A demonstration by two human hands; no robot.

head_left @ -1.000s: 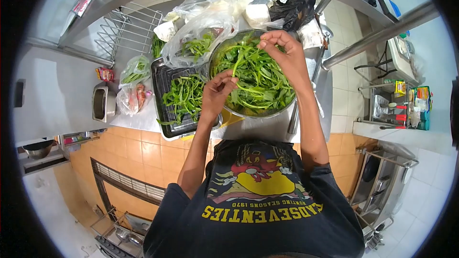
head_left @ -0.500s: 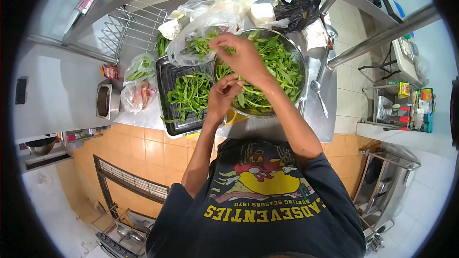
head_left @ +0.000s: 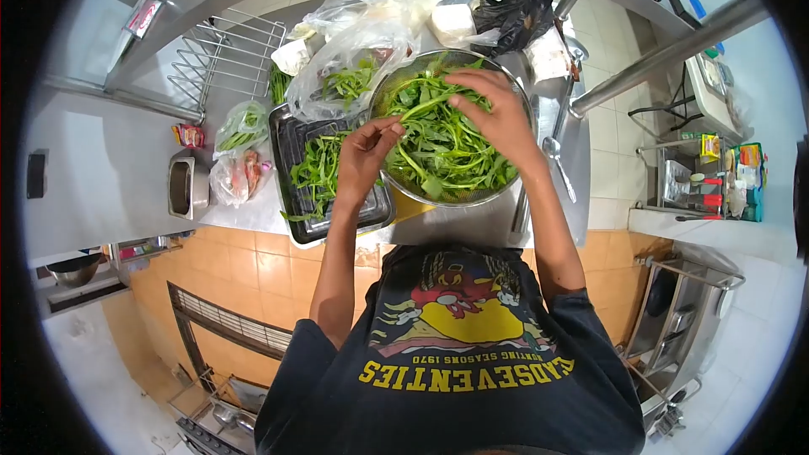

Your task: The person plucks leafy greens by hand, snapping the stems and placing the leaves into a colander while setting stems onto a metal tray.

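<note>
My left hand (head_left: 364, 156) is at the left rim of a metal mesh colander (head_left: 529, 114), thumb and fingertips pinched on the end of a green water spinach stem (head_left: 428, 106). The stem slants up to my right hand (head_left: 499, 111), whose fingers curl over its leafy part above the colander. Beneath both hands, the colander is heaped with water spinach (head_left: 455, 160). To the left, a black tray (head_left: 285, 131) bears more loose water spinach pieces (head_left: 318, 170), partly behind my left hand.
A clear plastic bag (head_left: 337, 88) with greens lies behind the tray. Farther back are a black plastic bag (head_left: 514, 13) and a white block (head_left: 453, 24). A spoon (head_left: 559, 170) rests on the right; bagged food (head_left: 236, 177), a steel container (head_left: 187, 184) and a wire rack (head_left: 227, 59) stand left.
My hands have moved apart: the right went right over the colander, the left slightly left. A water spinach stem now stretches between them.
</note>
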